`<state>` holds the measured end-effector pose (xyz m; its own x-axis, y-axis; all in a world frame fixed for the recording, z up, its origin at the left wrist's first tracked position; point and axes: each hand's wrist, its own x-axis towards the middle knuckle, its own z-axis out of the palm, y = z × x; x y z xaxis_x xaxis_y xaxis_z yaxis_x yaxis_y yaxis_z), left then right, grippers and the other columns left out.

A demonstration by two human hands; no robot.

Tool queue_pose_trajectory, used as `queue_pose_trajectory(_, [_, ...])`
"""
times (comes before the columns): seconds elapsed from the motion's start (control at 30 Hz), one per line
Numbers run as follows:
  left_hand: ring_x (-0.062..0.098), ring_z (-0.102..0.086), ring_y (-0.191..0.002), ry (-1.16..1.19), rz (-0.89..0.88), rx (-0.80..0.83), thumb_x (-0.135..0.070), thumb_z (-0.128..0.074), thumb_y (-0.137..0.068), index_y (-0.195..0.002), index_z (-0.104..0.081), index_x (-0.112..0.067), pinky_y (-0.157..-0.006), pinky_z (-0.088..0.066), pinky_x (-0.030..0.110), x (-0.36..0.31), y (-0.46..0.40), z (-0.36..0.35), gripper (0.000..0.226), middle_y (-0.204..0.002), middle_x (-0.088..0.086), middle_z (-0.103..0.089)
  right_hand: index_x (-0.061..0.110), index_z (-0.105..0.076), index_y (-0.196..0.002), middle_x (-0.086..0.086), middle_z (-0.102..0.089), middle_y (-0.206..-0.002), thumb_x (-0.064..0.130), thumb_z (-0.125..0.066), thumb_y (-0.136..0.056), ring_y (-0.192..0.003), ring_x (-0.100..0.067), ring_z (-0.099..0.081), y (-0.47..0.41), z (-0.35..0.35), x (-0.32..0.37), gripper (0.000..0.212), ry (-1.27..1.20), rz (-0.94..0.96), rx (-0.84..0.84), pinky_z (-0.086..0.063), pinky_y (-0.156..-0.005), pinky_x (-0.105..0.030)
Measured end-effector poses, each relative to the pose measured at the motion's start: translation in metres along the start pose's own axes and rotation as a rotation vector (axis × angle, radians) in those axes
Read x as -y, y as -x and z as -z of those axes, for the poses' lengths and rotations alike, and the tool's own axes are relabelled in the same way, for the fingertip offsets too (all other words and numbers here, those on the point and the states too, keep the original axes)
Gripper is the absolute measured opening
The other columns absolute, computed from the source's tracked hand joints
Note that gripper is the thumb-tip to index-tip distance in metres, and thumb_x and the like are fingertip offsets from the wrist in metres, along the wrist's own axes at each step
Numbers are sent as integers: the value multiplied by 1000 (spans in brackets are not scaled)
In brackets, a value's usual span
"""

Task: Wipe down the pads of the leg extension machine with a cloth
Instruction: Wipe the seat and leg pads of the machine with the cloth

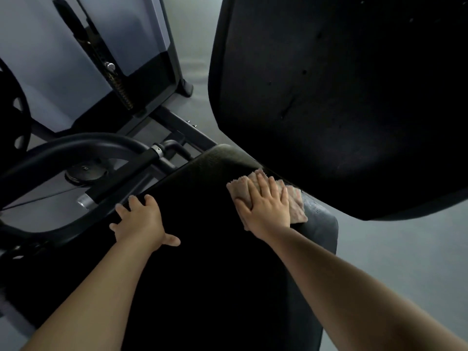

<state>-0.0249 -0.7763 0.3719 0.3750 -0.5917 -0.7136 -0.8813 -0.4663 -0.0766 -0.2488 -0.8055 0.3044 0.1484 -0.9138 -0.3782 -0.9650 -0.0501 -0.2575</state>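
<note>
The black seat pad [202,224] of the leg extension machine runs from the bottom of the view up to the middle. The large black back pad [329,97] rises above it at the upper right. A beige cloth [295,206] lies on the far right part of the seat pad, close under the back pad. My right hand [266,206] presses flat on the cloth with straight fingers. My left hand [141,221] rests on the seat pad's left edge, fingers spread and bent slightly over the rim.
A black curved frame tube [76,148] and a handle with a silver end [84,200] run left of the seat. The weight stack housing [88,59] with its pin stands at the upper left. Grey floor [405,249] lies to the right.
</note>
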Motion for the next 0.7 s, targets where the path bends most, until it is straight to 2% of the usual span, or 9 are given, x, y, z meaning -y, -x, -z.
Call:
queue_pose_trajectory(0.1, [35,7,-142,5,-8,-28,-49,-78,-65,-148,3,-17,-113,-16,54,3,5,-3,120,-155,14,7,40,-8,-148,9,-1,-159,62,-20,-90,-145,-17,5,-1,3,-13,63,6,0,-27,5,-116,-43])
queue_pose_trajectory(0.23, [32,7,-143,3,-17,-42,-54,-73,-69,-149,4,-20,-116,-12,48,7,12,-6,116,-156,14,9,38,-14,-147,6,-17,-156,62,-24,-89,-143,-19,-13,3,12,-40,63,1,-85,-16,-9,-114,-41])
queue_pose_trajectory(0.33, [30,4,-144,-65,-28,-165,-55,-70,-71,-148,-2,-24,-116,-10,45,2,23,-10,108,-156,13,6,36,-17,-146,2,-25,-153,60,-25,-90,-141,-23,-19,15,16,-61,62,-12,-195,-10,-14,-114,-44])
queue_pose_trajectory(0.4, [28,3,-144,-107,-61,-248,-52,-68,-75,-148,-3,-24,-116,-8,44,-3,32,-15,102,-156,11,4,33,-12,-148,1,-19,-155,58,-24,-90,-143,-24,-13,27,14,-70,64,18,-243,-2,-11,-115,-47])
queue_pose_trajectory(0.5, [25,1,-144,-100,-107,-314,-47,-61,-83,-148,-6,-23,-117,-6,43,1,46,-19,89,-157,9,0,29,-1,-150,0,4,-159,54,-22,-92,-145,-24,7,51,7,-61,67,-6,-294,41,2,-115,-51])
queue_pose_trajectory(0.57, [23,-3,-144,-41,-131,-360,-44,-57,-87,-148,-9,-22,-117,-7,41,4,53,-22,80,-157,7,-4,27,5,-150,-1,16,-158,53,-21,-93,-144,-25,16,67,1,-44,68,-27,-317,76,8,-114,-53])
queue_pose_trajectory(0.7, [19,-11,-143,131,-113,-445,-42,-51,-92,-147,-17,-23,-117,-11,36,28,72,-26,67,-156,2,-14,24,14,-148,-3,24,-155,54,-17,-93,-142,-26,23,89,-10,9,70,-29,-234,148,10,-114,-54])
